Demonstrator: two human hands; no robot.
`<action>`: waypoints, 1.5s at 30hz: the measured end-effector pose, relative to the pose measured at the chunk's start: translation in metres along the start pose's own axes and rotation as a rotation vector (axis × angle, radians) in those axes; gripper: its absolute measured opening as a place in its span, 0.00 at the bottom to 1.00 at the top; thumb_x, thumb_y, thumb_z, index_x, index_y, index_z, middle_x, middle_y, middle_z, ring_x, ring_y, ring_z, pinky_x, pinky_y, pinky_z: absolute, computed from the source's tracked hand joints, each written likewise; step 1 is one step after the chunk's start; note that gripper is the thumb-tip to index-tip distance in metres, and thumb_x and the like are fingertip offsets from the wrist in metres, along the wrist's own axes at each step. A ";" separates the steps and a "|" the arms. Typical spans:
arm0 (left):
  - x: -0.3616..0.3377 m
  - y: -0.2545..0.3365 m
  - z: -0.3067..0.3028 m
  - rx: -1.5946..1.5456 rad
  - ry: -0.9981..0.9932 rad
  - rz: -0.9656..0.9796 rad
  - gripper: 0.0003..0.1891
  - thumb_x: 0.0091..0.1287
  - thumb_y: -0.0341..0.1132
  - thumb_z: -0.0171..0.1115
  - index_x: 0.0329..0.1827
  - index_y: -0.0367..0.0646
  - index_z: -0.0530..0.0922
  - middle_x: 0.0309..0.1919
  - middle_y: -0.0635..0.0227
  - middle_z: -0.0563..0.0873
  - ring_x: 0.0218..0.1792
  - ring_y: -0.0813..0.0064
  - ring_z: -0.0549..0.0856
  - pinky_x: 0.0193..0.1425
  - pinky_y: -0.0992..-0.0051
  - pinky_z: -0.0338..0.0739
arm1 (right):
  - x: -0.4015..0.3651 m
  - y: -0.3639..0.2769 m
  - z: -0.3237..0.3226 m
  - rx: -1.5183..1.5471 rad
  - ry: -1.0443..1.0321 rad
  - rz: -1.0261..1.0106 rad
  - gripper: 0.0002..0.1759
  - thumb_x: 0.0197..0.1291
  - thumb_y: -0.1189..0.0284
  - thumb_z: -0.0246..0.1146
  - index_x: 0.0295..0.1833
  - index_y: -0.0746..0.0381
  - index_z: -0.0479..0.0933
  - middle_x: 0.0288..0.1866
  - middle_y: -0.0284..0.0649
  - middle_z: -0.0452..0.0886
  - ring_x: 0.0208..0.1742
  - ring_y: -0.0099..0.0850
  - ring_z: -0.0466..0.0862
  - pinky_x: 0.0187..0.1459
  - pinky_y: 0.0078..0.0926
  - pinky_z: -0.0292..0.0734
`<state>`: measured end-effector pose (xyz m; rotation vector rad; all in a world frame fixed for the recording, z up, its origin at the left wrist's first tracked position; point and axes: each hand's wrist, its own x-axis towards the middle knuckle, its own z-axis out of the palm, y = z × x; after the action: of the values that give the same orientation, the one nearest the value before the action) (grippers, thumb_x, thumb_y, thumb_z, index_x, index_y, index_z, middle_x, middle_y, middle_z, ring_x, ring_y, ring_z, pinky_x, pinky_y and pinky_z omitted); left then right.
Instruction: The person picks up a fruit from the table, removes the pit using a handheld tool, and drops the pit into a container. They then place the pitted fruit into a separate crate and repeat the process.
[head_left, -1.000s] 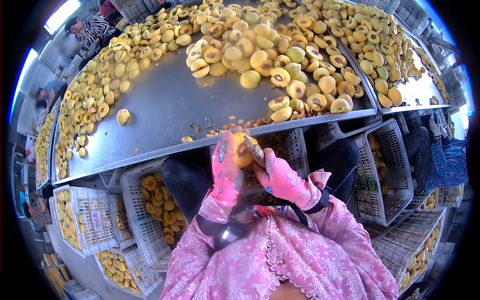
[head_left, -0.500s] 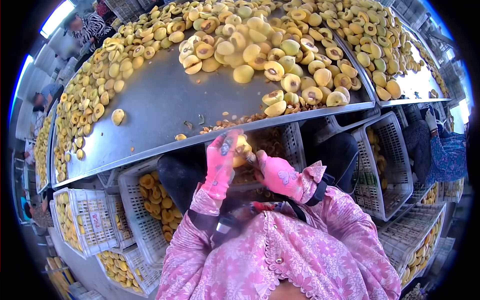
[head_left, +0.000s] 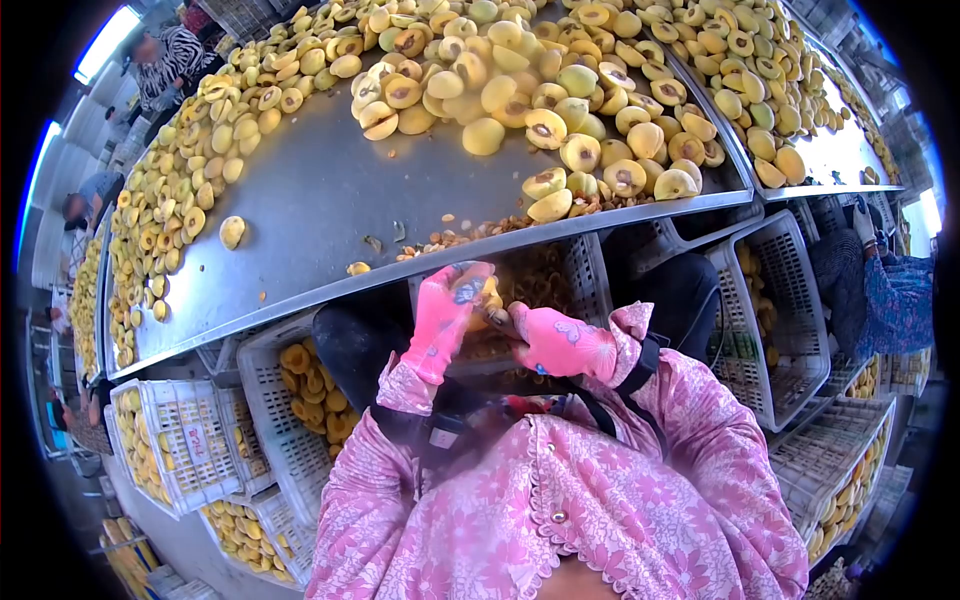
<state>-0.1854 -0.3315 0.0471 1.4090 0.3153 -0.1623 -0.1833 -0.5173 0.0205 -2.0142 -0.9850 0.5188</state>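
Note:
My left hand (head_left: 445, 312), in a pink patterned glove, is closed around a yellow peach piece (head_left: 491, 292) just below the front edge of the metal table (head_left: 330, 190). My right hand (head_left: 560, 341), gloved alike, is closed with its fingertips against the peach's lower right side. Whatever sits between the right fingers is too small and blurred to name. Under both hands stands a white crate (head_left: 588, 272) with brownish fruit pieces in it. Pit fragments (head_left: 480, 238) lie along the table edge above my hands.
Halved yellow peaches (head_left: 485, 135) are heaped on the table, many with brown centres showing. White crates of peach halves stand at my left (head_left: 265, 375) and right (head_left: 785, 320). A co-worker in blue sleeves (head_left: 895, 305) sits at far right; another in stripes (head_left: 175, 65) is at upper left.
The peach shows less between my hands now and seems turned within the left fingers. My right hand has shifted slightly left and stays against the fruit.

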 end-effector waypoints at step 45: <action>0.174 0.040 0.060 1.060 -0.087 0.251 0.30 0.59 0.49 0.65 0.55 0.32 0.74 0.39 0.57 0.85 0.43 0.69 0.83 0.44 0.71 0.75 | -0.056 -0.005 0.003 0.055 0.025 0.100 0.11 0.57 0.65 0.54 0.31 0.62 0.72 0.28 0.38 0.70 0.32 0.33 0.72 0.35 0.25 0.68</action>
<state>-0.0013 -0.3716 0.0383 2.4629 -0.0574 -0.1926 -0.2220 -0.5586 0.0227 -2.0227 -0.8498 0.5674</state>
